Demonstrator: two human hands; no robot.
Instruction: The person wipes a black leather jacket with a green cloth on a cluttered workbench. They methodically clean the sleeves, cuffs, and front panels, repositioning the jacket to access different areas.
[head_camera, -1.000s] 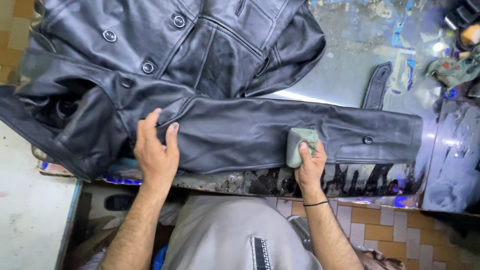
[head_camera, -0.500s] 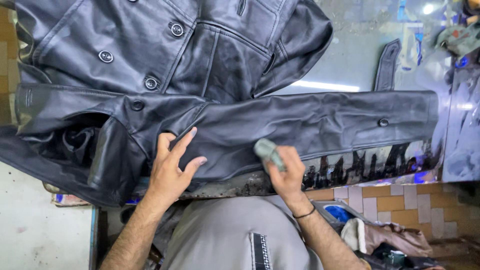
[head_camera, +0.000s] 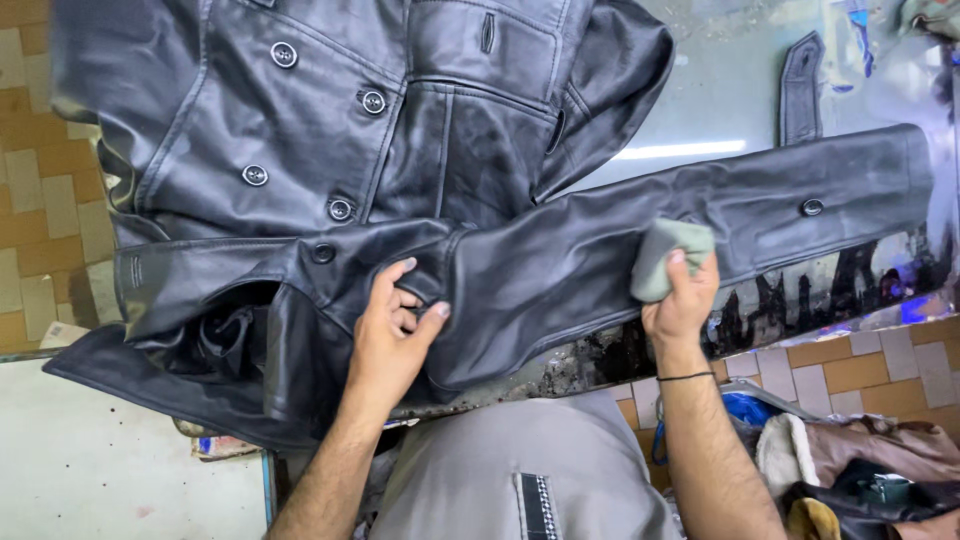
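A black leather jacket (head_camera: 330, 130) with round buttons lies spread on a worn grey table (head_camera: 720, 110). One sleeve (head_camera: 780, 210) stretches out to the right along the table's near edge. My left hand (head_camera: 392, 335) pinches a fold of leather near the sleeve's shoulder end, fingers curled into the material. My right hand (head_camera: 682, 295) presses a small grey-green sponge (head_camera: 665, 255) against the middle of the sleeve, fingers wrapped over its top. A thin dark band sits on my right wrist.
A loose black leather strap (head_camera: 800, 85) lies on the table beyond the sleeve. The table's front edge is stained black. Tiled floor shows at the left (head_camera: 40, 200) and below the table. A pile of cloth and leather pieces (head_camera: 860, 470) sits at lower right.
My right hand with the sponge has slid along the sleeve between frames. My left hand went from lying flat on the sleeve to gripping a fold of leather.
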